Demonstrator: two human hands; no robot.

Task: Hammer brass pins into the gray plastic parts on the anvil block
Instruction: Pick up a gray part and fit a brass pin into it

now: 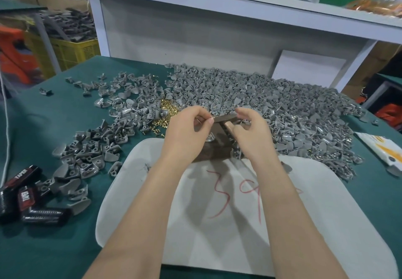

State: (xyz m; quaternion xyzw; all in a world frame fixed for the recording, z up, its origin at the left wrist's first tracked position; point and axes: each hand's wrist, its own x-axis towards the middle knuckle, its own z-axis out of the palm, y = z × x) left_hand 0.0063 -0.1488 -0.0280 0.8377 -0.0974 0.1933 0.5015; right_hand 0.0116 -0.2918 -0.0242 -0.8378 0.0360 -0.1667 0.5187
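My left hand [187,130] pinches a thin brass pin [212,118] between thumb and forefinger. My right hand [252,133] grips a small hammer [226,118] close to its dark head, and the wooden handle runs down under the fingers. The pin's tip meets the hammer head. Below the hands a gray plastic part [210,137] lies on the dark anvil block [217,151], which my wrists partly hide. Loose brass pins [167,109] lie in a small heap just left of my left hand.
A big heap of gray parts [272,104] fills the green table [54,246] behind and to the right; smaller heaps [87,154] lie left. A white pad [217,224] with red writing sits under my forearms. Black packets [26,198] lie at the left edge, and a white shelf [195,28] stands behind.
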